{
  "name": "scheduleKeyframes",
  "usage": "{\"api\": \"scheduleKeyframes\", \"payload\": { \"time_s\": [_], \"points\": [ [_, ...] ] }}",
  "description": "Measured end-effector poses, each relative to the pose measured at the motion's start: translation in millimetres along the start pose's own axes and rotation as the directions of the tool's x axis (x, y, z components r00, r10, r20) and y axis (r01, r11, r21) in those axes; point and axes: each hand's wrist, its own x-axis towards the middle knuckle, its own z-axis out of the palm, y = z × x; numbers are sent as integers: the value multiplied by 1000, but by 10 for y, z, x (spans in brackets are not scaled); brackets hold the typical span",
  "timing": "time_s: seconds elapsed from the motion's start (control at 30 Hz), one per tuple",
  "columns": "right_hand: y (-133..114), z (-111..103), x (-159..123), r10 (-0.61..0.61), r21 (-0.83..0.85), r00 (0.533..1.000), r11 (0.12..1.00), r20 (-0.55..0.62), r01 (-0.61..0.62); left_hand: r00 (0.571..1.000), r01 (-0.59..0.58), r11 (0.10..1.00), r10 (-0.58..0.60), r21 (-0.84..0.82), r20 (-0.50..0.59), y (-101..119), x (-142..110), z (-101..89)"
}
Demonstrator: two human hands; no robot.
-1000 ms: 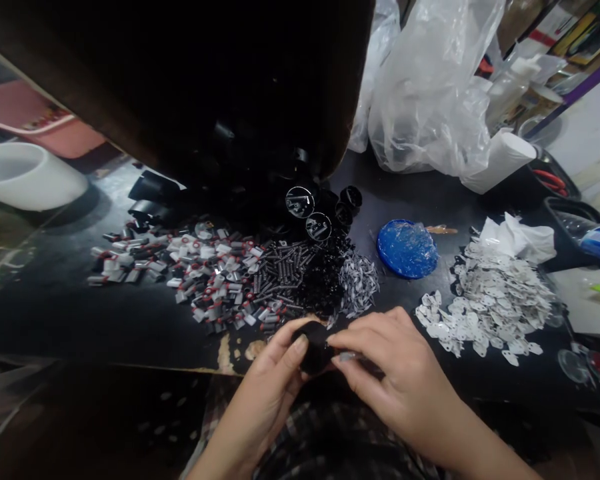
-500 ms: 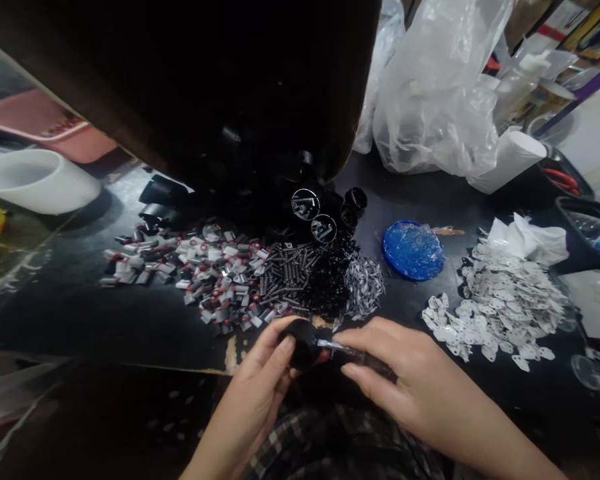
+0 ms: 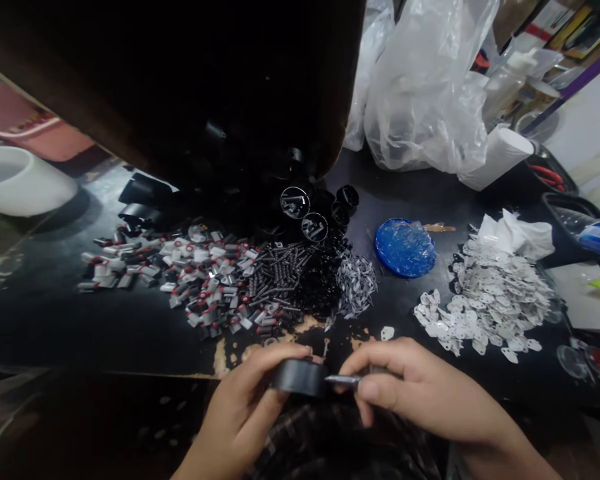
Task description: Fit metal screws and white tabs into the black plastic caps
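Note:
My left hand (image 3: 240,407) is closed round a short black round cap (image 3: 300,377) held on its side at the table's near edge. My right hand (image 3: 420,393) pinches a thin metal tool (image 3: 345,380) whose tip touches the cap's right side. Just beyond the hands lie piles of small parts: red-and-silver metal clips (image 3: 190,277), dark coil springs (image 3: 275,273), tiny black bits (image 3: 325,273) and small silver pieces (image 3: 356,283).
A blue round lid (image 3: 405,247) and a heap of flat white metal tabs (image 3: 495,300) lie to the right. More black caps (image 3: 305,210) sit behind the piles. Clear plastic bags (image 3: 425,87) stand at the back, a white bowl (image 3: 15,183) far left.
Both hands have drawn back toward me and lower. The cap has turned so that its side wall shows, and the tool tip now meets its right side.

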Motion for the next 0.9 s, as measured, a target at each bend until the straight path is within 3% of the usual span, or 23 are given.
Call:
{"api": "scheduleKeyframes", "payload": {
  "time_s": [0.03, 0.1, 0.13, 0.17, 0.23, 0.27, 0.3, 0.37, 0.4, 0.47, 0.53, 0.63, 0.73, 0.8, 0.9],
  "points": [
    [28, 16, -13, -25, 29, 999, 999, -29, 26, 998, 3, 999, -6, -52, -60, -10, -26, 35],
    [88, 97, -31, -133, -13, 959, 991, -249, 133, 992, 65, 985, -81, -159, -98, -31, -69, 138],
    [119, 157, -36, -223, -81, 893, 975, -391, 208, 991, 109, 977, -122, -185, -58, -38, -89, 197],
    [147, 223, -37, -334, -175, 796, 942, -504, 285, 988, 153, 969, -150, -194, 26, -43, -110, 254],
    [194, 343, -32, -550, -361, 601, 835, -580, 416, 949, 217, 960, -165, -177, 267, -50, -161, 341],
    [209, 383, -26, -624, -420, 542, 781, -563, 462, 908, 246, 954, -164, -174, 385, -53, -187, 364],
    [220, 405, -19, -657, -446, 523, 753, -542, 483, 865, 286, 940, -172, -184, 471, -58, -209, 372],
    [223, 390, 2, -608, -397, 569, 794, -554, 461, 820, 384, 893, -213, -234, 532, -71, -226, 352],
    [218, 359, 18, -537, -344, 621, 843, -571, 413, 828, 430, 860, -254, -275, 499, -78, -218, 330],
    [199, 280, 71, -372, -289, 741, 925, -558, 247, 876, 463, 792, -339, -398, 344, -90, -169, 281],
    [182, 217, 158, -272, -392, 826, 918, -494, 67, 912, 401, 753, -384, -522, 146, -96, -99, 239],
    [179, 200, 329, -240, -700, 899, 708, -365, -95, 927, 295, 742, -374, -602, -6, -98, -20, 196],
    [186, 235, 471, -252, -877, 931, 466, -263, -122, 937, 277, 731, -348, -623, 9, -92, -3, 164],
    [179, 250, 519, -244, -917, 940, 377, -237, -133, 939, 293, 724, -341, -625, 45, -82, -12, 146],
    [160, 247, 537, -227, -928, 944, 338, -241, -156, 937, 310, 727, -343, -613, 67, -62, -25, 128]
  ]
}}
